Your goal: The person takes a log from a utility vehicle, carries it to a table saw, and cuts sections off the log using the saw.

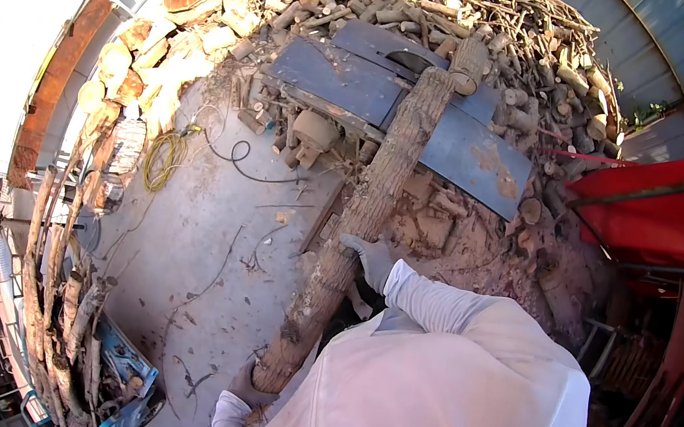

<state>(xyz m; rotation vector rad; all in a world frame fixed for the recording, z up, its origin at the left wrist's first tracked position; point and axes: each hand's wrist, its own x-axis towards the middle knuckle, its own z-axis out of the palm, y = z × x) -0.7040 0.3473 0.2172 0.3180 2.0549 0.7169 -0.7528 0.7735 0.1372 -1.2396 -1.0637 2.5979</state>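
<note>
Log [376, 192] lies slanting, its far end above the metal counter [330, 84] and its near end low, close to the person's body. Left hand [248, 383] is closed around this near end, with its fingers partly hidden. Right hand [369, 257] grips the log farther up, from its right side. Behind the counter is a heap of cut wood [389, 16].

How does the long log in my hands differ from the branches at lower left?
The long log is one thick piece; the branches are several thinner ones. The left hand and right hand hold the log; neither touches the branches. The log reaches over the metal table; the branches don't. Both are wood.
</note>
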